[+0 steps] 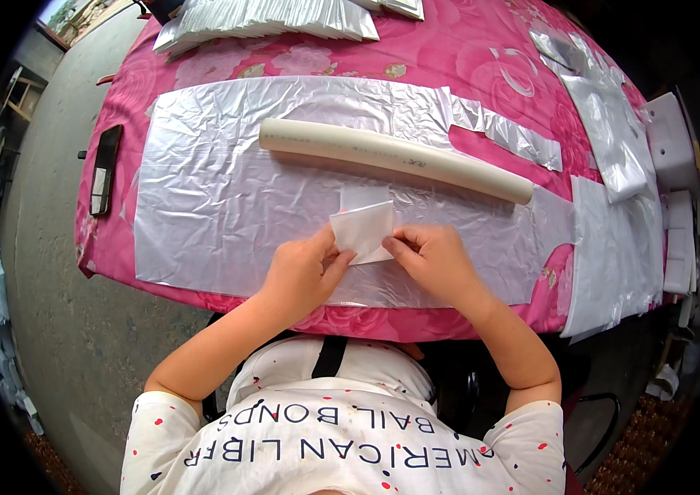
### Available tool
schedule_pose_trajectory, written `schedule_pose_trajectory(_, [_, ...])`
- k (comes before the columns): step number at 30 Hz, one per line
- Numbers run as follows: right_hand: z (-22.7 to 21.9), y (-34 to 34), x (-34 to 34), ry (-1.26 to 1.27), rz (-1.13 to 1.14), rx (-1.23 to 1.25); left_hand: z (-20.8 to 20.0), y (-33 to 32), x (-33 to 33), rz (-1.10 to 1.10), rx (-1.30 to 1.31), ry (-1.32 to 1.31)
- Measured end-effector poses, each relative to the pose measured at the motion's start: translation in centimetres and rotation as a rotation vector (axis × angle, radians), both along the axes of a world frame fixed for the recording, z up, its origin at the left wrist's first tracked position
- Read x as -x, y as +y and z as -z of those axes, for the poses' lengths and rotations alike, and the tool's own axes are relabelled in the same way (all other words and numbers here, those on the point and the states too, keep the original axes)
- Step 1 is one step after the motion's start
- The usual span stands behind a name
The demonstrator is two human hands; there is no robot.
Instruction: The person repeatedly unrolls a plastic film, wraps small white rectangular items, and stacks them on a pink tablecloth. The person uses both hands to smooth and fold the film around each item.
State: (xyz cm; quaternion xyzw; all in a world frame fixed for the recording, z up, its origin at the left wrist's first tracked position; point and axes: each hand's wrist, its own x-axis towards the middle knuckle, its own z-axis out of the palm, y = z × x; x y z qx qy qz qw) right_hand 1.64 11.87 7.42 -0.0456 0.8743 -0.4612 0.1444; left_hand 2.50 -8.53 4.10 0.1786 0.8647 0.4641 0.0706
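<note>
Between my two hands is a small folded white plastic packet [364, 233], tilted up toward me. My left hand [307, 266] pinches its left side, thumb in front. On its right edge my right hand [432, 254] has thumb and fingers closed. A pale square patch [365, 196] shows just beyond the packet; what it is, I cannot tell. Both hands are over a large, crinkled translucent plastic bag [193, 198], spread flat with its two handle strips to the right. Across the bag, beyond my hands, lies a long cream plastic pipe [395, 158], slanting down to the right.
A pink floral cloth [449, 58] covers the table. White folded packets [271, 18] are piled at the far edge. A dark phone [105, 171] lies at the left. Plastic bags [614, 256] are stacked at the right, beside white containers [673, 144].
</note>
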Motion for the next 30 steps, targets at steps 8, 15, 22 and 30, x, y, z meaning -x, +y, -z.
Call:
schedule_pose_trajectory(8, [-0.2,-0.2,2.4,-0.271,0.01,-0.094,-3.2,0.5,2.6,-0.107,0.067,-0.277])
schedule_pose_trajectory(15, [-0.4,-0.5,2.6,-0.292,0.017,-0.132,-1.4,2.5,1.5,0.132,0.308,0.397])
schedule_pose_trajectory(22, [0.3,-0.4,2.4,-0.16,0.001,-0.195,0.6,4.1,0.4,0.154,0.473,0.303])
schedule_pose_trajectory(30, [-0.9,0.9,0.5,0.05,-0.133,-0.488,1.0,4.1,0.3,0.155,0.485,0.345])
